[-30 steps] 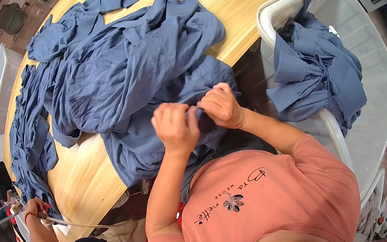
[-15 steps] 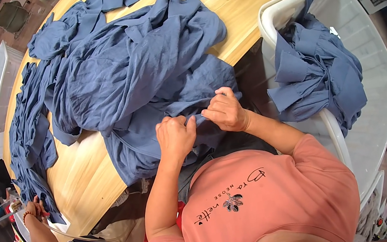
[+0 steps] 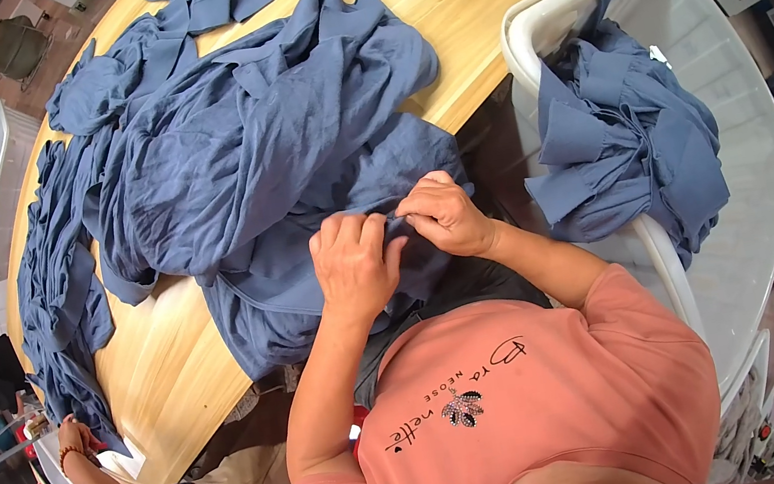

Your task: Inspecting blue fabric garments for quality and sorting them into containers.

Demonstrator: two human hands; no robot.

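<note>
Blue cloth (image 3: 261,308) at the surface's (image 3: 164,368) near edge, partly over it toward the lap; its upper part lies under the pile (image 3: 232,155). Right hand (image 3: 447,217): thumb and finger pinched on a small fold. Left hand (image 3: 353,263): fingers bent over the cloth beside it, thumb apart; fingertips hidden, so cannot tell whether it grips.

Risks, my judgement:
- Pinch looks shallow. A sharp tug could slip the fold out, or leave it crooked if the left hand has no real hold.
- Pile weighs on the cloth. Pulling toward the near edge could drag upper layers along, perhaps over the edge.
- Long strip (image 3: 60,284) runs down the left edge, close to a co-worker's hand (image 3: 79,440). A snag there could shift the pile.
- Bundle (image 3: 634,137) straddles the bin's (image 3: 748,154) left rim; a right elbow swung wide could knock it off.
</note>
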